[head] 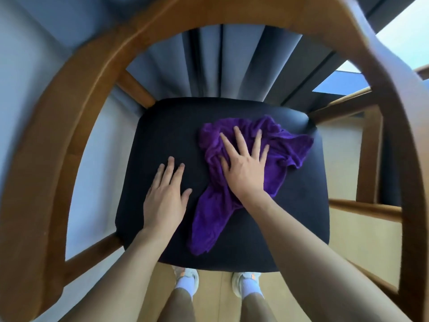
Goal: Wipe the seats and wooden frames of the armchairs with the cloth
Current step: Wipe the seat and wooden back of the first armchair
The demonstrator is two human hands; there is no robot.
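1. Purple cloth (243,173), crumpled, lies on the black seat (162,131) of the armchair, right of the seat's centre. One narrow tail trails toward the seat's front edge.
2. Right hand (243,168) presses flat on the cloth, fingers straight and spread; nothing is pinched or curled round.
3. Left hand (164,196) rests flat on bare seat, just left of the cloth and apart from it, fingers straight. It holds nothing.
4. Step in hand, by judgement: wiping the seat. The cloth sits on the right half, so the left half and front edge of the seat appear still to be covered.
5. Next move, by judgement: slide the cloth across the seat under steady palm pressure, keeping the loose tail gathered so it does not drag off the front edge.
6. Wooden frame (76,73) curves round the seat at back and both sides; neither hand nor cloth touches it. Frame wiping is not yet begun here.
7. Cloth's long axis runs from the seat's front, near centre, toward its back right corner; the bunched bulk lies at the back right end.
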